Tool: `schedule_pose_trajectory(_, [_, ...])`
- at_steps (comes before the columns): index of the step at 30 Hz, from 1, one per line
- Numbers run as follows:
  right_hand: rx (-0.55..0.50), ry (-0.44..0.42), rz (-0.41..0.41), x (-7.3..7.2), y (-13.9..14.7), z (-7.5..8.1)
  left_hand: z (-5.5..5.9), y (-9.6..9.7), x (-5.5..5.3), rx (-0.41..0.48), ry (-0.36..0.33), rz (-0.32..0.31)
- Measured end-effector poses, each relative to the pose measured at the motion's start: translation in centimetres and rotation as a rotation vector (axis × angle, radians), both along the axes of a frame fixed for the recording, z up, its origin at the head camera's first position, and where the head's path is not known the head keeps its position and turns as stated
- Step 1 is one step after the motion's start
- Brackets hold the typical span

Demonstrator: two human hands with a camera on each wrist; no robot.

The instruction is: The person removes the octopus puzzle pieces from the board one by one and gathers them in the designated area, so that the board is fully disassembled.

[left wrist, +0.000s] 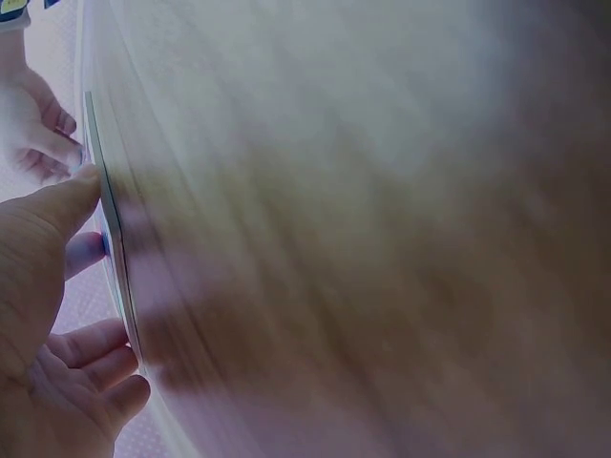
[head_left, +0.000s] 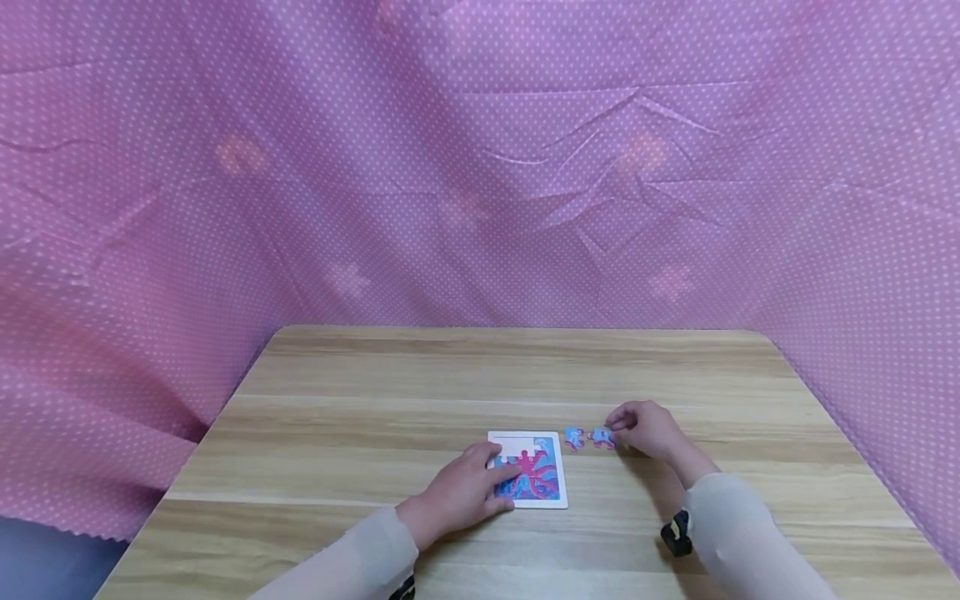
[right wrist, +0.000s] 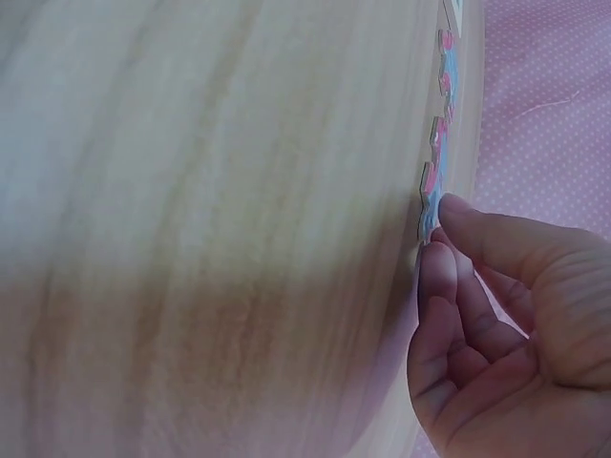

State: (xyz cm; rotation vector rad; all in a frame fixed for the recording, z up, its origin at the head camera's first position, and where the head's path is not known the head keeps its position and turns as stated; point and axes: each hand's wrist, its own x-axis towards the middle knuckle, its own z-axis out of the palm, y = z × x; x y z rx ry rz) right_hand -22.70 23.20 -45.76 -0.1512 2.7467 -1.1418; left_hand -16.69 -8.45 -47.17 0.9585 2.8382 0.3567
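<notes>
A square jigsaw tray (head_left: pixel 564 492) with a white border lies on the table, partly filled with a pink octopus picture on blue. Its upper left part shows bare white. My left hand (head_left: pixel 461 487) rests on the tray's left side, one finger across the picture and the thumb at the near edge. To the right of the tray lie two loose blue-and-pink pieces, a left puzzle piece (head_left: pixel 573 437) and a right puzzle piece (head_left: pixel 601 437). My right hand (head_left: pixel 647 427) pinches the right piece's outer end between thumb and finger, seen closer in the right wrist view (right wrist: pixel 506 324).
The wood-grain table (head_left: pixel 337 417) extends around the tray. A pink dotted cloth (head_left: pixel 480 208) hangs behind the table and along both sides. Black bands are worn at both wrists, such as the right wristband (head_left: pixel 677 534).
</notes>
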Motion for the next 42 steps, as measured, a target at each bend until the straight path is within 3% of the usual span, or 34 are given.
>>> schedule_pose_trajectory(8, [0.009,0.066,0.012,-0.1,-0.3,-0.2,0.0,0.1,0.0,-0.012,0.022,0.000])
schedule_pose_trajectory(17, [-0.188,0.005,0.053,0.3,-3.2,0.0,-0.3,0.3,-0.2,-0.004,0.035,0.018])
schedule_pose_trajectory(29, [-0.093,0.021,0.212,0.8,-6.8,0.3,0.3,1.3,-0.1,0.037,0.001,-0.014])
schedule_pose_trajectory(35, [-0.040,0.051,0.302,0.8,-7.9,0.1,0.3,1.6,-0.1,0.041,0.015,-0.043])
schedule_pose_trajectory(42, [0.019,0.062,0.338,0.9,-8.5,0.2,0.2,1.8,-0.2,0.032,0.019,-0.045])
